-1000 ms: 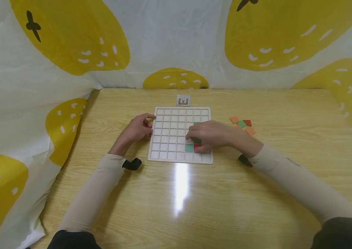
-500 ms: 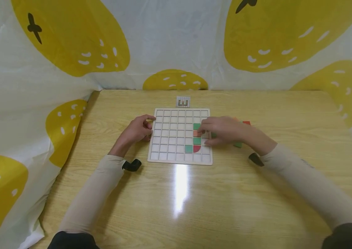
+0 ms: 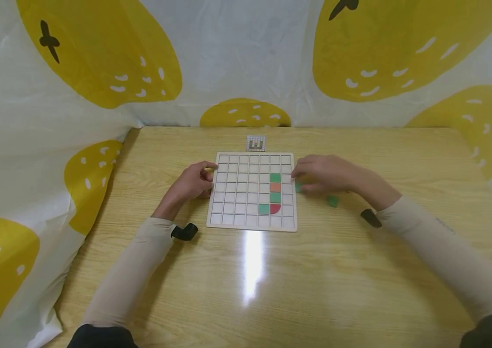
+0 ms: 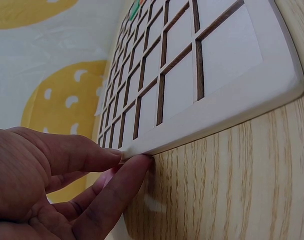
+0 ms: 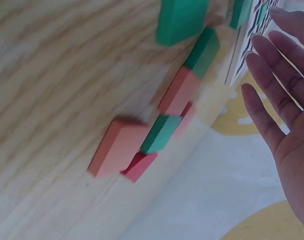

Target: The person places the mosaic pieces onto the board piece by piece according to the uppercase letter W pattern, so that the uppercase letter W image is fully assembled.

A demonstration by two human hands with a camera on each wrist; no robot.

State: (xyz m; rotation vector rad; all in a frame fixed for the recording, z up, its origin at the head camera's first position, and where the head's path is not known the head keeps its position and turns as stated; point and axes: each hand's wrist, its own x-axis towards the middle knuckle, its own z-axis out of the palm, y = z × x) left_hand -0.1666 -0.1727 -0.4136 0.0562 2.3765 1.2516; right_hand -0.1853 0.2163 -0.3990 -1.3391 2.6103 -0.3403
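Observation:
A white square grid board [image 3: 252, 227] lies on the table. On its right side sits a column of tiles: green [image 3: 275, 177], orange [image 3: 275, 187], green [image 3: 275, 198] and a red one with a rounded corner [image 3: 275, 209]; left of the red is another green tile [image 3: 264, 209]. My left hand [image 3: 193, 181] touches the board's left edge; in the left wrist view its fingertips press at the rim [image 4: 232, 116]. My right hand [image 3: 328, 173] hovers at the board's right edge, and the right wrist view shows its fingers extended with nothing held.
Under and beside the right hand lie loose tiles, among them a green one [image 3: 332, 201]; in the right wrist view orange [image 5: 117, 149], red [image 5: 140, 165] and green [image 5: 164, 132] ones cluster together. A small pattern card [image 3: 256, 143] lies behind the board. A patterned curtain [image 3: 246, 58] hangs behind the table.
My right hand has drawn back rightward off the board, uncovering the tile column with the orange tile between two green ones. My left hand stays at the left edge.

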